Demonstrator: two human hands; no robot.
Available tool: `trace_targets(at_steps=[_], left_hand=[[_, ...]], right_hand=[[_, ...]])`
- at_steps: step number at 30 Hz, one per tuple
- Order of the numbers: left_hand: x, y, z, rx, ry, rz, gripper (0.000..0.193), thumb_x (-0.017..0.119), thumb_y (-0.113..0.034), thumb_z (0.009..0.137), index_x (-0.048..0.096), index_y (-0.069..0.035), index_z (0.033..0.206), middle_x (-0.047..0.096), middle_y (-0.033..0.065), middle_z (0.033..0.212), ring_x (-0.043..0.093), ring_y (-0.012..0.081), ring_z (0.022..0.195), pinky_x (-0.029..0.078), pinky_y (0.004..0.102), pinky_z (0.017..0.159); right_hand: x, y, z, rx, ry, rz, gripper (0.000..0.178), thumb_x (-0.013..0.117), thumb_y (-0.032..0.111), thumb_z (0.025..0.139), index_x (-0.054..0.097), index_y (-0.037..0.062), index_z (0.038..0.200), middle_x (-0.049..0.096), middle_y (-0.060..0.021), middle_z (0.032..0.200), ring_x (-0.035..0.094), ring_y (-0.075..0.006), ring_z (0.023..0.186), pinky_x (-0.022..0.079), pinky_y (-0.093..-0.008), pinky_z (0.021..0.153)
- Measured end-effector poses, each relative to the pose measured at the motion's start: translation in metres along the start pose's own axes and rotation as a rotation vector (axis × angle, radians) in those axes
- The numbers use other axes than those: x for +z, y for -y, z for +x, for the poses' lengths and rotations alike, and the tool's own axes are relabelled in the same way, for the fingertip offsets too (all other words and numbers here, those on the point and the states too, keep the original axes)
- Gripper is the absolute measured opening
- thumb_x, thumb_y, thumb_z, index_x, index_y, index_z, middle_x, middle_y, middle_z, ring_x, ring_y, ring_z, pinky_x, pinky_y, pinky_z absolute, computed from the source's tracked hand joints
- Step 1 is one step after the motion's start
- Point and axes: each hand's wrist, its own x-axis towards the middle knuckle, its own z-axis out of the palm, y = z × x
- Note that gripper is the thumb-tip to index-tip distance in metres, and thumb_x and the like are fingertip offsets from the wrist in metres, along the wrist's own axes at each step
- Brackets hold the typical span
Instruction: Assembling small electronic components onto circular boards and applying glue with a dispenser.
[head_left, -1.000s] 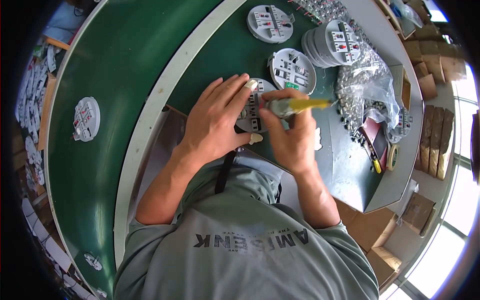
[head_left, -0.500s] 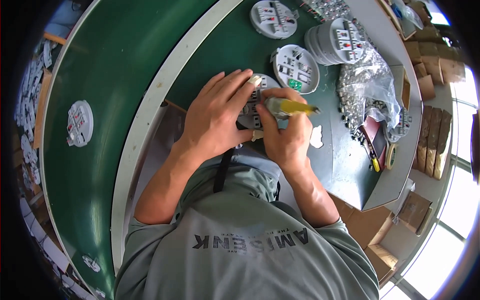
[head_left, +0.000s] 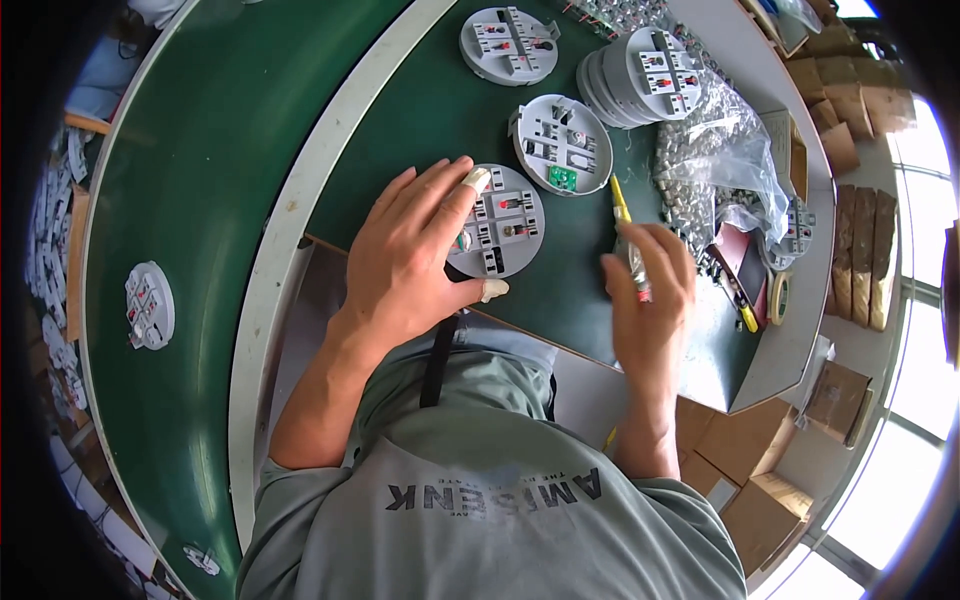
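Observation:
My left hand (head_left: 405,255), with pale finger covers on thumb and index finger, grips a round grey plastic disc (head_left: 522,235) by its edges. Black clips and small red and green parts sit on the disc's face. To the right, my right hand (head_left: 652,290) hovers over a screwdriver-like tool (head_left: 621,203) with a yellow end and a clear body. Thumb and fingers are apart on either side of the tool, seemingly not pressing on it. Just beyond the held disc lies a similar round housing (head_left: 563,145) with a green circuit board (head_left: 563,179).
Another disc (head_left: 509,45) and a stack of discs (head_left: 640,75) stand farther back. A clear bag of small metal parts (head_left: 715,160) lies at right, near a yellow-handled cutter (head_left: 746,312) and tape roll (head_left: 780,298). At left, a green conveyor belt (head_left: 215,300) carries a disc (head_left: 150,305).
My right hand has moved right, away from the held disc, bringing the yellow tool down to the table and loosening its fingers. My left hand stays on the disc, whose face is now exposed.

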Motion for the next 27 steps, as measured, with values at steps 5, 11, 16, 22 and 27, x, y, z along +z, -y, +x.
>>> trace_targets(at_steps=[5, 11, 16, 22, 27], left_hand=[[0.000, 0.000, 0.000, -0.023, 0.018, -0.004, 0.107, 0.101, -0.031, 0.058, 0.054, 0.000, 0.149, 0.062, 0.0170, 0.149, 0.059, 0.0331, 0.139, 0.044, 0.0508, 0.119], [0.003, -0.001, 0.004, -0.030, 0.023, -0.054, 0.116, 0.102, -0.030, 0.057, 0.046, 0.002, 0.154, 0.062, 0.0181, 0.148, 0.058, 0.0338, 0.140, 0.044, 0.0513, 0.120], [0.000, 0.001, 0.007, -0.017, 0.004, -0.040, 0.115, 0.102, -0.028, 0.058, 0.046, 0.002, 0.154, 0.061, 0.0197, 0.149, 0.058, 0.0355, 0.139, 0.043, 0.0506, 0.121], [-0.003, 0.005, 0.009, -0.021, 0.100, -0.111, 0.111, 0.100, -0.029, 0.062, 0.046, 0.003, 0.153, 0.053, 0.0240, 0.155, 0.053, 0.0406, 0.142, 0.040, 0.0528, 0.121], [-0.017, -0.012, -0.005, 0.058, 0.080, 0.091, 0.108, 0.096, -0.034, 0.065, 0.047, -0.003, 0.155, 0.050, 0.0208, 0.159, 0.053, 0.0372, 0.141, 0.041, 0.0498, 0.120]], right_hand=[[0.035, 0.030, 0.024, -0.214, 0.126, 0.263, 0.025, 0.082, 0.002, 0.086, 0.080, 0.0032, 0.110, 0.072, -0.0110, 0.106, 0.072, -0.0254, 0.088, 0.057, -0.0355, 0.077], [0.046, 0.029, 0.030, -0.086, 0.191, 0.449, 0.016, 0.082, 0.003, 0.085, 0.080, 0.0039, 0.101, 0.071, -0.0103, 0.098, 0.071, -0.0304, 0.081, 0.058, -0.0393, 0.072], [0.050, 0.037, 0.029, -0.085, 0.151, 0.405, 0.019, 0.084, -0.001, 0.085, 0.081, 0.0011, 0.103, 0.070, -0.0108, 0.096, 0.070, -0.0215, 0.083, 0.056, -0.0320, 0.072], [0.048, 0.040, 0.018, 0.023, 0.091, 0.457, 0.022, 0.082, -0.001, 0.085, 0.078, 0.0007, 0.106, 0.073, -0.0128, 0.099, 0.072, -0.0222, 0.084, 0.057, -0.0325, 0.073], [0.005, -0.067, -0.005, 0.267, -0.393, 0.255, 0.019, 0.069, 0.002, 0.098, 0.075, 0.0003, 0.116, 0.077, -0.0139, 0.109, 0.072, -0.0250, 0.094, 0.057, -0.0339, 0.083]])
